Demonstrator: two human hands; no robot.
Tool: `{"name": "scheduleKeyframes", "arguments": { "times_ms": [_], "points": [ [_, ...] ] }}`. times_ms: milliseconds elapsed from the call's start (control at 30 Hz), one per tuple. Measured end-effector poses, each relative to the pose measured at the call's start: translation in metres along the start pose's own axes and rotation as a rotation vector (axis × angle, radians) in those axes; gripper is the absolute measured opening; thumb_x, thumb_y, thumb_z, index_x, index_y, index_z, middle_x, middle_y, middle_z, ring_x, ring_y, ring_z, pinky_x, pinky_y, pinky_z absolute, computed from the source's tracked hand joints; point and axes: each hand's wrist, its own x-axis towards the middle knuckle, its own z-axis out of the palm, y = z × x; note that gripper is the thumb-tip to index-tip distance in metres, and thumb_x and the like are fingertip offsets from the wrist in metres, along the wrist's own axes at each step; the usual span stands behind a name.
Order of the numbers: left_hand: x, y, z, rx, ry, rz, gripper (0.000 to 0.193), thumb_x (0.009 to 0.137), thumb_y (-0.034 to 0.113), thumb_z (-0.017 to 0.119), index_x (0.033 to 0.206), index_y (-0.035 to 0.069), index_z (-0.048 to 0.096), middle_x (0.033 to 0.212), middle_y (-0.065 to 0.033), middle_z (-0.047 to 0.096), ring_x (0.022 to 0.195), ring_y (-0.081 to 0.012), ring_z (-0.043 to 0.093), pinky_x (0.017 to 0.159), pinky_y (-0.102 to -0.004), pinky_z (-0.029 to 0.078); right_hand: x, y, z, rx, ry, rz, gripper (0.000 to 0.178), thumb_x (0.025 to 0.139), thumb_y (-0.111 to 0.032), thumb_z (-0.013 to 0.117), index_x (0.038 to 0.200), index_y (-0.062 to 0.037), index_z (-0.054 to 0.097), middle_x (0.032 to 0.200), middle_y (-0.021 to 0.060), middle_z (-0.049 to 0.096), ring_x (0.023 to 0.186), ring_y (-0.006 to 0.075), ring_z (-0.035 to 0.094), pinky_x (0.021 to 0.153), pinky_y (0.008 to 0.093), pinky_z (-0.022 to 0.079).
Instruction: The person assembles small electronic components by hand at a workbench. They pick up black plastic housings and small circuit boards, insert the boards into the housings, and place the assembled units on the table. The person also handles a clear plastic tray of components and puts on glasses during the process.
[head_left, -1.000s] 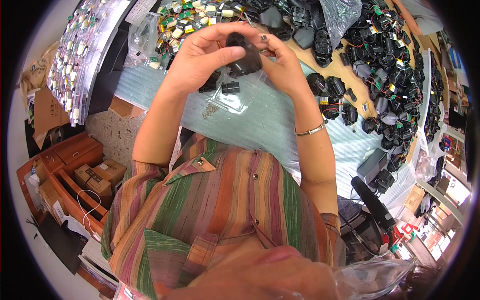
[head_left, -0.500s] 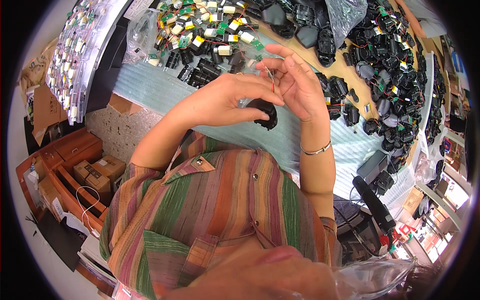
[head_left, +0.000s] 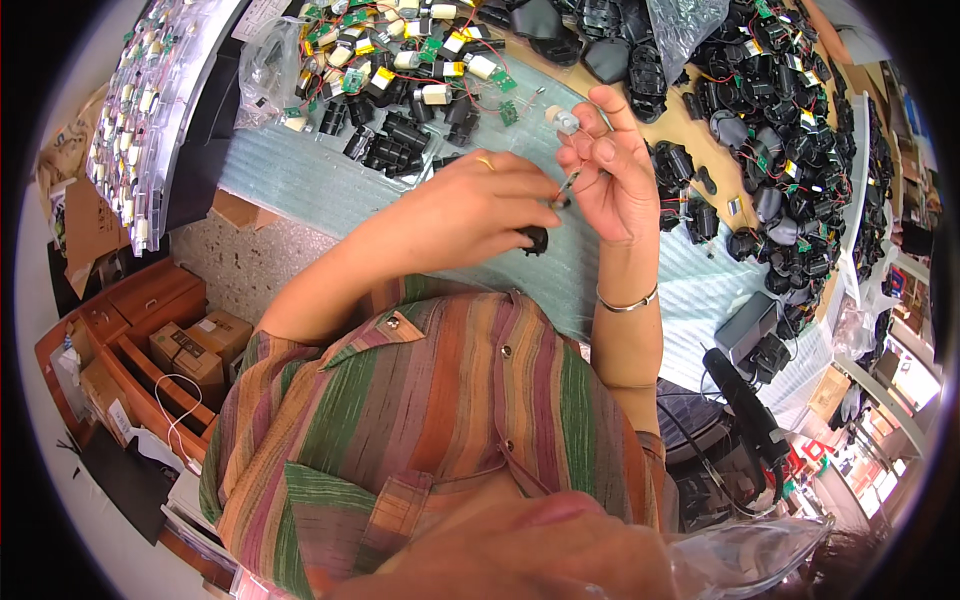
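Observation:
Over the table, my left hand (head_left: pixel 485 208) is closed around a black plastic housing (head_left: pixel 536 240), mostly hidden under the palm and fingers. Its fingertips meet a small circuit board (head_left: pixel 568 184), seen nearly edge-on between the two hands. My right hand (head_left: pixel 618 175), with a metal bangle at the wrist, is raised beside it. A small whitish cylindrical part (head_left: pixel 562 119) with thin wires hangs at its fingertips, and its thumb and fingers are pinched together. Whether the wires join the cylinder to the board is hard to make out.
Beyond my hands lies a heap of circuit boards with white cylinders and wires (head_left: pixel 435 94). Black housings (head_left: pixel 390 145) lie at its near side. More black housings (head_left: pixel 770 150) cover the right side. A rack of boards (head_left: pixel 145 120) stands left. A black handheld tool (head_left: pixel 742 400) is near right.
My right hand has turned and curled its fingers, and the whitish cylinder now shows at its fingertips. My left hand has shifted slightly right and covers more of the black housing.

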Motion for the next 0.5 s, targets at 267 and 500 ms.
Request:
{"name": "scheduleKeyframes", "arguments": {
  "times_ms": [267,500],
  "points": [
    [-0.008,-0.019,-0.005,-1.151,0.354,-0.507,0.024,0.097,0.003,0.054,0.121,0.001,0.054,0.12,-0.011,0.062,0.11,-0.0171,0.062,0.095,-0.0316,0.049,-0.001,0.002,-0.001,-0.108,-0.111,0.079,0.033,0.081,0.008,0.066,0.11,-0.0039,0.057,0.096,0.001,0.052,0.067,0.0057,0.048,0.056,0.0205,0.04],
    [-0.002,-0.022,-0.001,-1.349,0.517,-0.488,0.023,0.1,0.01,0.053,0.122,0.005,0.053,0.113,-0.0086,0.063,0.1,-0.0142,0.064,0.088,-0.0302,0.053,-0.004,0.012,0.009,-0.635,0.014,-0.054,0.034,0.078,0.003,0.077,0.106,-0.005,0.06,0.089,-0.0012,0.059,0.066,0.0025,0.053,0.059,0.0164,0.042]
  ]
}}
